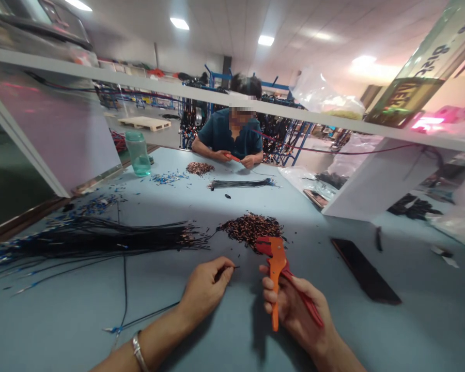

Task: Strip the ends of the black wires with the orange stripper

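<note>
— What have I got in the hands right now?

— My left hand (205,289) is pinched closed on a thin black wire (147,315); its end pokes out past the fingertips toward the tool, and the rest trails back left across the desk (81,320). My right hand (294,310) is wrapped around the handles of an orange stripping tool (276,268), held upright with its head just in front of a pile of small coppery bits (251,227).

— And the wire stock?

— A long bundle of black wires (101,240) lies to the left of that pile, the ends nearly touching it, blue tips at the far left.

— Anyone else about?

— A person in a dark teal top (230,137) sits across the desk, both hands on something orange. Near them lie a smaller coppery heap (199,168), a second bundle (242,183) and a green bottle (138,152). A flat black strip (366,271) lies to my right.
</note>
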### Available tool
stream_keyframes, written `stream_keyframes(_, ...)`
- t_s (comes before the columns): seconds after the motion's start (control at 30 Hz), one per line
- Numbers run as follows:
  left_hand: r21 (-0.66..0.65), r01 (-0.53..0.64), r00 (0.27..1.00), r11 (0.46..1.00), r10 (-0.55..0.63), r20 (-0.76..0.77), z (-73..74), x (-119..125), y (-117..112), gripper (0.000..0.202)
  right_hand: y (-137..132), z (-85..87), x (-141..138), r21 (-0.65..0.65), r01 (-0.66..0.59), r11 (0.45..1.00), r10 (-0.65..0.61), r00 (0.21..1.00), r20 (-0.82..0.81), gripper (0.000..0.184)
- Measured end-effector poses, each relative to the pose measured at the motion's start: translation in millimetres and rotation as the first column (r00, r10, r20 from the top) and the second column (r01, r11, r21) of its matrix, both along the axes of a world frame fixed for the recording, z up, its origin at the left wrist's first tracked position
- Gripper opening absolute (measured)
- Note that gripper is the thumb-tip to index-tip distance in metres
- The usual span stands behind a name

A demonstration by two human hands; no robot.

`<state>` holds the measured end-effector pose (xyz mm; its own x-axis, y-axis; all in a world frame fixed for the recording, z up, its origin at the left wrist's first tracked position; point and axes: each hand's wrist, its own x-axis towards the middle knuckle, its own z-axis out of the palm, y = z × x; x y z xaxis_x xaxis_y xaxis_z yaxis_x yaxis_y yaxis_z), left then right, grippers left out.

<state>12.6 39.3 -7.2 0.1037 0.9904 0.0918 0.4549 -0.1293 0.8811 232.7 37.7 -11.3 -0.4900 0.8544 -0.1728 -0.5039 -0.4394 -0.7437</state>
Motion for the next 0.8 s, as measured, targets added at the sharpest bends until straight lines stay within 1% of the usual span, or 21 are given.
stream_keyframes(0.07, -0.016, -0.021, 0.999, 1.0, 0.02, -0.027, 2.4, 0, -1, 0.024, 1, 2.2, 4, 0.034, 0.051, 0.998, -0.053, 0.997, 0.06, 0.042)
stream_keyframes(0.17, -0.029, -0.032, 0.999, 0.999, 0.031, -0.007, 4.2, 0, -1, 0.021, 1, 9.8, 11, 0.165, 0.148, 0.975, -0.153, 0.988, 0.019, 0.038)
stream_keyframes(0.23, -0.018, -0.021, 0.999, 1.0, 0.022, 0.035, 4.4, 0, 0, 0.021, -1, 14.6, 14, 0.24, 0.198, 0.95, -0.207, 0.978, 0.014, 0.04)
stream_keyframes(0.27, -0.009, -0.017, 0.998, 1.0, 0.017, 0.063, 4.4, 0, 0, 0.021, -3, 16.1, 14, 0.277, 0.209, 0.938, -0.231, 0.972, 0.049, 0.043)
stream_keyframes(0.3, -0.004, -0.014, 0.995, 1.0, 0.015, 0.094, 4.5, 0, 0, 0.021, -5, 17.0, 13, 0.32, 0.201, 0.926, -0.249, 0.961, 0.119, 0.045)
stream_keyframes(0.33, -0.008, -0.012, 0.992, 1.0, 0.013, 0.128, 4.8, 0, 1, 0.022, -6, 17.6, 12, 0.373, 0.173, 0.912, -0.268, 0.938, 0.22, 0.047)
stream_keyframes(0.37, -0.023, -0.009, 0.987, 1.0, 0.013, 0.161, 5.4, 0, 1, 0.022, -8, 18.0, 11, 0.434, 0.126, 0.892, -0.29, 0.896, 0.337, 0.047)
stream_keyframes(0.43, -0.07, -0.003, 0.975, 0.998, 0.019, 0.221, 7.4, 0, 1, 0.023, -12, 19.7, 7, 0.553, -0.011, 0.833, -0.343, 0.774, 0.532, 0.045)
stream_keyframes(0.47, -0.092, -0.003, 0.969, 0.996, 0.025, 0.244, 8.7, 0, 1, 0.023, -14, 21.2, 5, 0.593, -0.085, 0.801, -0.355, 0.729, 0.585, 0.042)
stream_keyframes(0.5, -0.107, -0.005, 0.964, 0.994, 0.033, 0.263, 10.1, 1, 1, 0.023, -16, 23.1, 3, 0.603, -0.154, 0.782, -0.333, 0.715, 0.614, 0.039)
stream_keyframes(0.53, -0.112, -0.012, 0.96, 0.994, 0.042, 0.275, 11.4, 1, 1, 0.023, -18, 25.1, 2, 0.589, -0.2, 0.783, -0.276, 0.737, 0.617, 0.037)
stream_keyframes(0.57, -0.11, -0.019, 0.957, 0.994, 0.05, 0.285, 12.5, 1, 1, 0.023, -20, 26.8, 1, 0.543, -0.225, 0.809, -0.179, 0.785, 0.592, 0.039)
stream_keyframes(0.63, -0.093, -0.027, 0.951, 0.995, 0.055, 0.305, 13.5, 1, 1, 0.023, -23, 28.4, 0, 0.378, -0.236, 0.895, 0.045, 0.892, 0.451, 0.048)
stream_keyframes(0.67, -0.083, -0.028, 0.947, 0.996, 0.053, 0.316, 13.4, 1, 1, 0.023, -24, 27.9, 0, 0.286, -0.225, 0.931, 0.118, 0.931, 0.347, 0.053)
stream_keyframes(0.7, -0.074, -0.03, 0.945, 0.997, 0.053, 0.323, 13.0, 1, 1, 0.022, -24, 26.6, 0, 0.207, -0.208, 0.956, 0.154, 0.956, 0.248, 0.056)
stream_keyframes(0.73, -0.067, -0.033, 0.944, 0.997, 0.054, 0.326, 12.5, 1, 1, 0.022, -24, 24.6, 0, 0.146, -0.187, 0.971, 0.162, 0.972, 0.171, 0.056)
stream_keyframes(0.8, -0.054, -0.045, 0.946, 0.997, 0.06, 0.318, 11.4, 0, 1, 0.022, -22, 19.3, 1, 0.082, -0.168, 0.982, 0.161, 0.983, 0.086, 0.051)
